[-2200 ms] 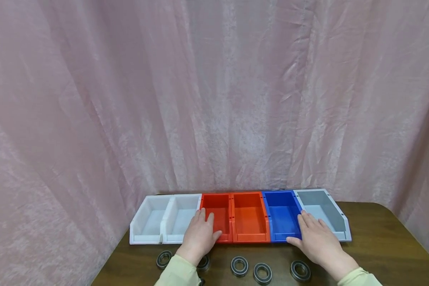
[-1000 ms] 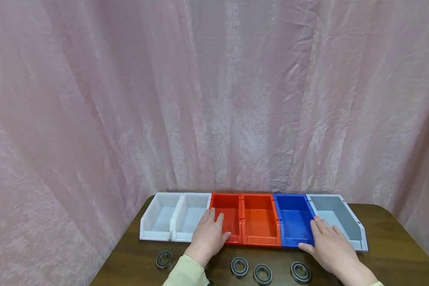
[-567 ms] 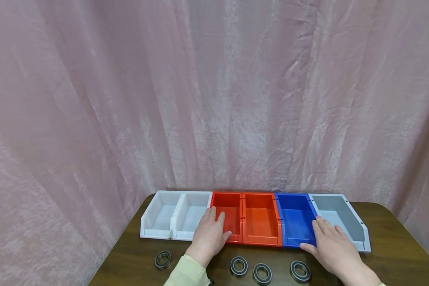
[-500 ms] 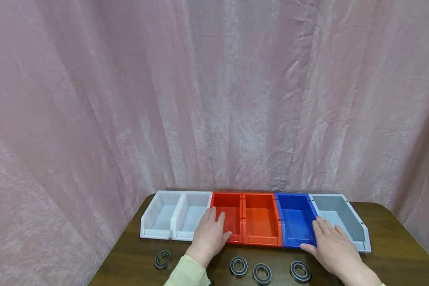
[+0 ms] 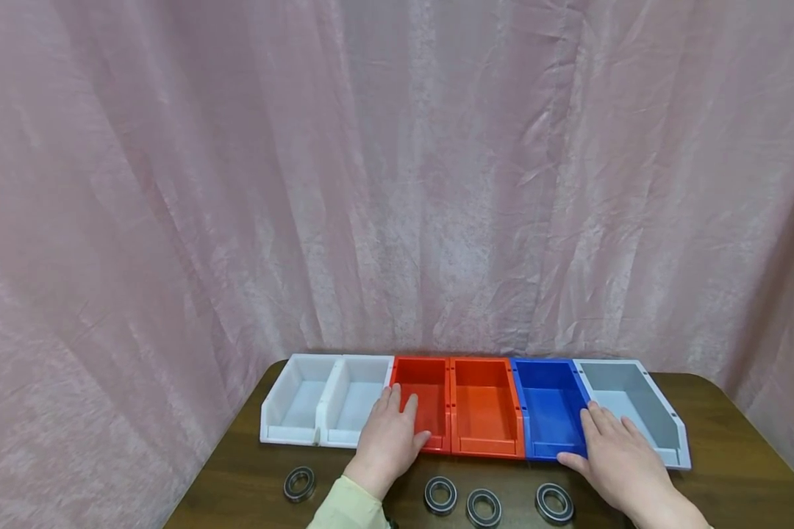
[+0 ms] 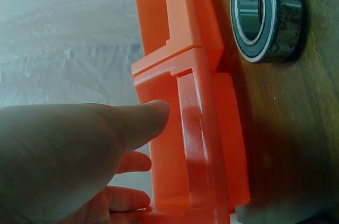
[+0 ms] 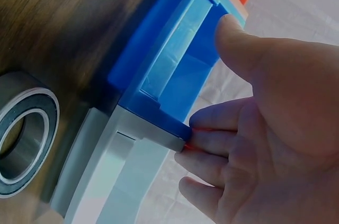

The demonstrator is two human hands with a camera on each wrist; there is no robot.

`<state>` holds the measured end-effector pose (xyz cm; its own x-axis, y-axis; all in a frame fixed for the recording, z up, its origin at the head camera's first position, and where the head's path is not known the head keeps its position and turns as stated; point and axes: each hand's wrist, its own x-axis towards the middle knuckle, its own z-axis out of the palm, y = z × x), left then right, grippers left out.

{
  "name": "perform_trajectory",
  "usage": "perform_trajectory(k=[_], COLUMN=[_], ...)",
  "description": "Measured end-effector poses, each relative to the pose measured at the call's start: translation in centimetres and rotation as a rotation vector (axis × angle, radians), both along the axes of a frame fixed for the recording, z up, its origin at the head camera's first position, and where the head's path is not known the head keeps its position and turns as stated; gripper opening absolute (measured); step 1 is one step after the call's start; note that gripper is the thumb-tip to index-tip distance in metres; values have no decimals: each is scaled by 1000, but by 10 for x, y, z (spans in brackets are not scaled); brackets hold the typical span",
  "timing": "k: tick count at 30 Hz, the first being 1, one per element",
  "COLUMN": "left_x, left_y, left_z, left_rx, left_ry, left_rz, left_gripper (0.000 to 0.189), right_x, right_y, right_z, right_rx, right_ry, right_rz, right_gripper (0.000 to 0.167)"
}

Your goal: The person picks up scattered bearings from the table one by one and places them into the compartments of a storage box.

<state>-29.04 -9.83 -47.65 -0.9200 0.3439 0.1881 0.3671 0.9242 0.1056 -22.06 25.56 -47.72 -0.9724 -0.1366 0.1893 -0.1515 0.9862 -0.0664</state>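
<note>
At the seam between a white plastic bin and a glossy red plastic bin, the left hand reaches palm down, fingers loosely extended, thumb spread across the red bin's front, gripping nothing. The right hand, likewise outstretched and holding nothing, meets the seam between a blue plastic bin and a pale grey plastic bin, fingertips at their shared rim. Between the hands sits an orange-red plastic bin; a second white plastic bin ends the row at left. All six are smooth, low-fronted troughs set side by side. Nearer the viewer, four ring-shaped steel bearings with dark faces lie flat, a strip of brown wood-grain tabletop separating them from the bins. More wood stretches right of the grey bin to a rounded corner; behind hangs a crinkled pink velvety curtain. The left hand hides adjoining front corners; something dark beside its pale green sleeve is mostly covered, and each wrist view crops a bearing.
</note>
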Motion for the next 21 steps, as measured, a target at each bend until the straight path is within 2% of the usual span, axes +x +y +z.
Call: perform_trajectory(k=[5,15,21], left_x=[1,1,3], left_y=[-1,-7,-8], left_z=[2,4,2], left_rx=[9,82,74], left_ry=[-3,-31,-15], left_rz=[-19,-50,-79], left_gripper=[70,69,67], right_x=[2,2,4], right_y=[0,-1,0], right_z=[0,4,5], right_rx=[2,11,11], right_ry=[12,33,-26], right_rz=[-2,1,-18], right_gripper=[88,85,88])
